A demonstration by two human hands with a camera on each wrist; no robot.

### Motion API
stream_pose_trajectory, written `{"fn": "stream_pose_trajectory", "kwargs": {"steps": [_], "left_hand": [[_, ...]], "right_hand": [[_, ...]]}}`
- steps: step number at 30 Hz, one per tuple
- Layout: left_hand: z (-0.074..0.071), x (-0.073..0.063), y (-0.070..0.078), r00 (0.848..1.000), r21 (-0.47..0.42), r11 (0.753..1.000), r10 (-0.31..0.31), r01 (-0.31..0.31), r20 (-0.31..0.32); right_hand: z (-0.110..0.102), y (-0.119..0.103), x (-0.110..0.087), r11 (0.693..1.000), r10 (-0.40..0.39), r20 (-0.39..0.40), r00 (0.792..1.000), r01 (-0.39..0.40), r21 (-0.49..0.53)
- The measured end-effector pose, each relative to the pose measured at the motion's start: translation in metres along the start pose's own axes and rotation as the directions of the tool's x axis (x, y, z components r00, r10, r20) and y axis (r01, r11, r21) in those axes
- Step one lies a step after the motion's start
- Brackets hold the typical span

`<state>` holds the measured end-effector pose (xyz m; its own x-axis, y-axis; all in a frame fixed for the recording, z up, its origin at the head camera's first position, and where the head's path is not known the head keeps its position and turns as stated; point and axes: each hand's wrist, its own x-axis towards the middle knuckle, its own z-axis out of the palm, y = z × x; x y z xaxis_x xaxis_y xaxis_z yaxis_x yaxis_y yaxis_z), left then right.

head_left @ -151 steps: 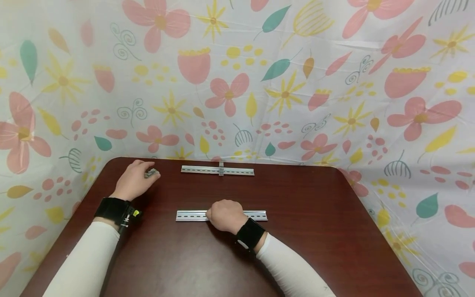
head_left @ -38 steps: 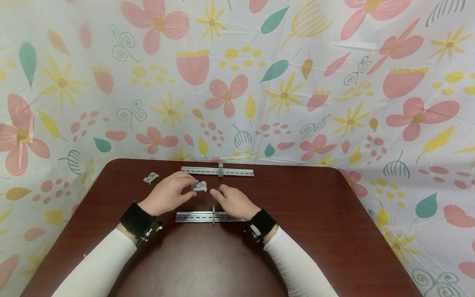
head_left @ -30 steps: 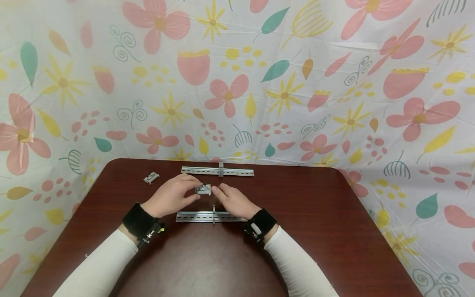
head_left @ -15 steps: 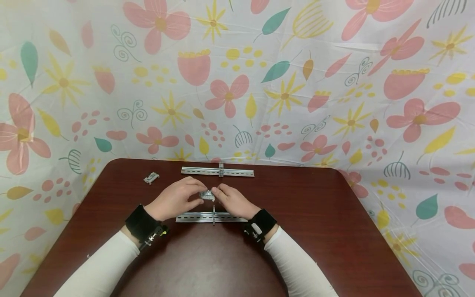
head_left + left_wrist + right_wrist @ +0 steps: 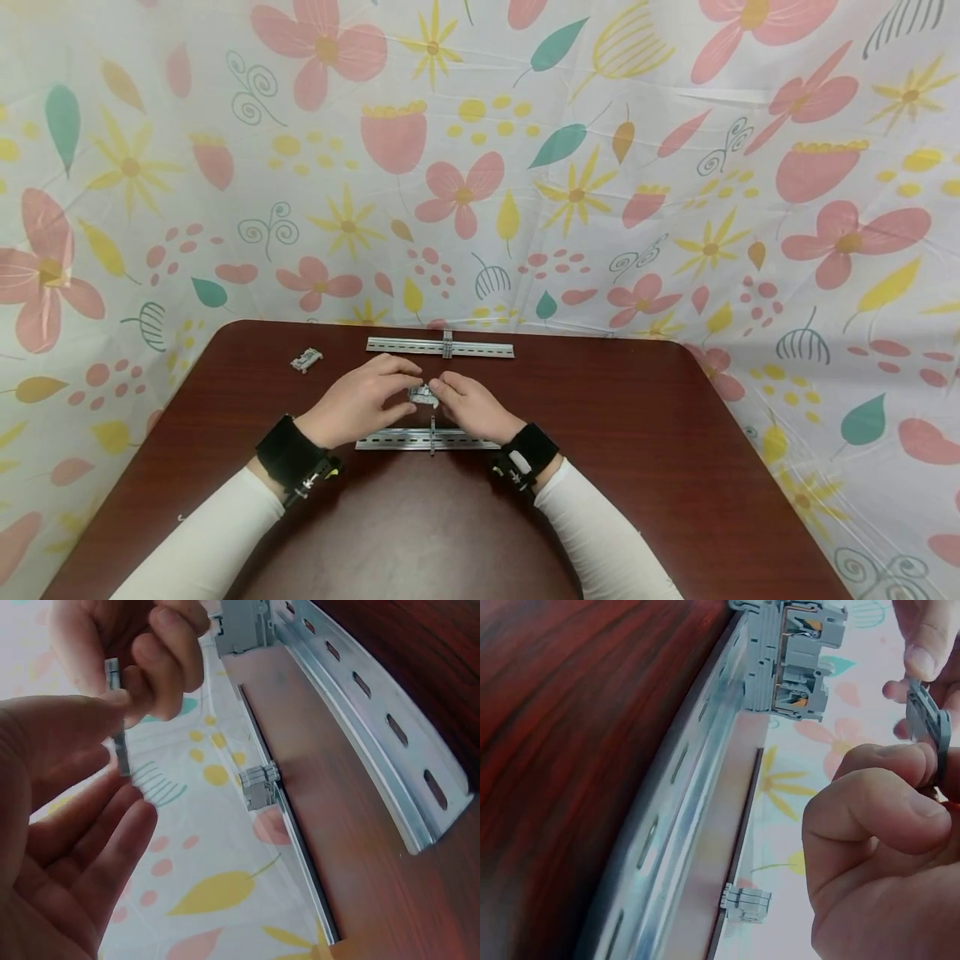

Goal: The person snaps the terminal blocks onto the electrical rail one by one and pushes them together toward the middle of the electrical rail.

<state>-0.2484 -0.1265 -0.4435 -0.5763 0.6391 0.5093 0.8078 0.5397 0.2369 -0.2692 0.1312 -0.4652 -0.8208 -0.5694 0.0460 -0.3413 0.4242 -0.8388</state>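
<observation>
Between my two hands, just above the near DIN rail (image 5: 393, 440), is a thin grey terminal block (image 5: 423, 395). My left hand (image 5: 358, 404) pinches one end of it with thumb and fingers. The right hand (image 5: 474, 407) pinches the opposite end, as the terminal block (image 5: 926, 716) in the right wrist view shows. Another terminal block (image 5: 432, 435) stands upright on the near rail, below the hands; in the right wrist view this mounted block (image 5: 802, 664) shows orange parts inside. My right hand covers the rail's right part in the head view.
A second DIN rail (image 5: 487, 348) lies at the table's back edge, bearing a small group of terminal blocks (image 5: 447, 343). One loose terminal block (image 5: 307, 359) lies at the back left of the brown table (image 5: 637, 433). A flowered cloth (image 5: 570, 233) hangs behind.
My left hand brought a terminal block from the back left to the middle, and the right hand took hold of its other end. Both then lowered it slightly. The near rail gained an upright block earlier.
</observation>
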Motion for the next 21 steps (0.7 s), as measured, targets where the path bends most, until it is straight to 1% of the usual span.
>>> {"fn": "stream_pose_trajectory", "kwargs": {"steps": [4, 7, 11, 13, 16, 21], "left_hand": [[0.001, 0.000, -0.001, 0.998, 0.040, 0.999, 0.021, -0.019, -0.057], [0.004, 0.001, -0.002, 0.994, 0.081, 0.995, 0.057, -0.049, -0.093], [0.007, 0.002, -0.002, 0.983, 0.147, 0.983, 0.126, -0.106, -0.136], [0.008, 0.002, -0.002, 0.978, 0.171, 0.978, 0.148, -0.122, -0.147], [0.011, 0.002, -0.003, 0.971, 0.196, 0.970, 0.176, -0.143, -0.163], [0.012, 0.002, -0.003, 0.964, 0.209, 0.967, 0.186, -0.146, -0.190]], "right_hand": [[-0.001, 0.003, 0.001, 0.996, 0.023, -0.037, 0.999, -0.020, 0.083], [-0.001, 0.003, 0.002, 0.986, 0.043, -0.060, 0.997, -0.033, 0.161], [-0.001, 0.001, 0.001, 0.956, 0.078, -0.070, 0.995, -0.054, 0.287], [-0.001, 0.001, 0.001, 0.938, 0.091, -0.062, 0.994, -0.065, 0.340], [0.001, 0.002, 0.001, 0.923, 0.091, -0.044, 0.995, -0.068, 0.379], [0.003, 0.001, 0.001, 0.917, 0.077, -0.032, 0.997, -0.058, 0.394]]}}
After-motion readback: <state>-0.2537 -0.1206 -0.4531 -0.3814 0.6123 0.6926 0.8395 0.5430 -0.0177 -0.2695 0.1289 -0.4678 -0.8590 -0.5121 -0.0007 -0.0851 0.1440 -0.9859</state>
